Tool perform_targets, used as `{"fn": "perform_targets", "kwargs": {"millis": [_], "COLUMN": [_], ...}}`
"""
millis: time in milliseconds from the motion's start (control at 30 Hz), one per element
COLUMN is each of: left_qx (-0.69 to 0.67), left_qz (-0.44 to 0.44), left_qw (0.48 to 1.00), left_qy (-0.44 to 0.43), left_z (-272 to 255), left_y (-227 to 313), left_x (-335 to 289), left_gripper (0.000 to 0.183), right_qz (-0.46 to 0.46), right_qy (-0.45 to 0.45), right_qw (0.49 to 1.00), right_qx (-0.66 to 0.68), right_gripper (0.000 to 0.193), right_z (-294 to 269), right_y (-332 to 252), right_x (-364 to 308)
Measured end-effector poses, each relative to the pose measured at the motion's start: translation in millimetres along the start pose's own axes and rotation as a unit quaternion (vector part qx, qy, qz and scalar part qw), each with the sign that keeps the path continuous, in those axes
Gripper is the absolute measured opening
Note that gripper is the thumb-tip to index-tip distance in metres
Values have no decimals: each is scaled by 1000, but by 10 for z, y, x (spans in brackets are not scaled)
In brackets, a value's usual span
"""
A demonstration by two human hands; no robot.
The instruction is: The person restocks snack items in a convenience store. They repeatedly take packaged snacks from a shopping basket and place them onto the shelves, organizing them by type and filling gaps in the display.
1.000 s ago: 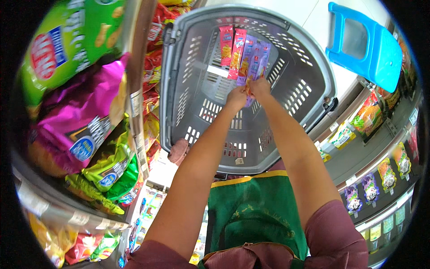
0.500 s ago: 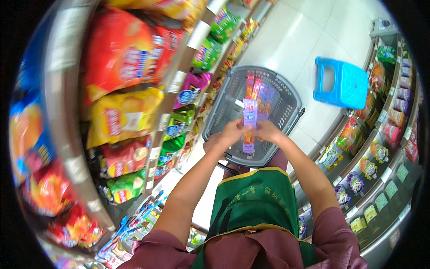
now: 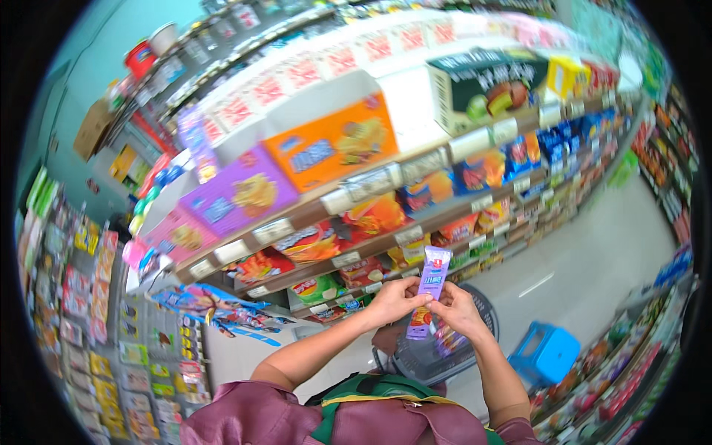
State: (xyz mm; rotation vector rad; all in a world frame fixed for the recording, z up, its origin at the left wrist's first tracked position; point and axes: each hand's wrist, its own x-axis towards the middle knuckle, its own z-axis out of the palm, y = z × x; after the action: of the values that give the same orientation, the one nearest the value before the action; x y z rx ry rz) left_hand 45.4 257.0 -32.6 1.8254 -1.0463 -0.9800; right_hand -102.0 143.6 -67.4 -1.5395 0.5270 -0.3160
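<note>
Between my two hands is a slim purple snack packet (image 3: 433,273), held upright over the shopping basket. My left hand (image 3: 397,302) pinches it from the left side, thumb on its front. From the other side my right hand (image 3: 456,307) grips it, fingers closed around its edge. Below the hands, the dark grey basket (image 3: 486,315) stands on the floor, partly hidden by my arms. More colourful packets (image 3: 449,341) show inside it, too blurred to tell apart.
Ahead, a shelf top bears an open orange box (image 3: 326,144), a purple box (image 3: 241,191) and a dark green box (image 3: 489,89). Bagged snacks (image 3: 374,215) line the shelves beneath. A blue plastic stool (image 3: 547,353) stands right of the basket, near another stocked shelf.
My view has tilted up from the basket and floor to the shelf top with its boxes. Both hands still hold the purple packet, now raised away from the basket.
</note>
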Motion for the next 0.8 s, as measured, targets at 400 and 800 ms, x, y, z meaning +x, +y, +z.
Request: {"fn": "perform_targets", "kwargs": {"millis": [400,800], "left_qx": [43,146], "left_qz": [299,200], "left_qw": [931,921], "left_qy": [206,302], "left_z": [-1787,-3436], "left_y": [1959,2461], "left_x": [-1296,-823], "left_gripper": [32,33], "right_qz": [-385,-422], "right_qy": [-130,-14], "right_qw": [906,874], "right_qx": [-115,-241], "right_gripper": [42,35], "right_z": [769,1591], "right_y": [-2940,-4057], "right_x": [331,1801]}}
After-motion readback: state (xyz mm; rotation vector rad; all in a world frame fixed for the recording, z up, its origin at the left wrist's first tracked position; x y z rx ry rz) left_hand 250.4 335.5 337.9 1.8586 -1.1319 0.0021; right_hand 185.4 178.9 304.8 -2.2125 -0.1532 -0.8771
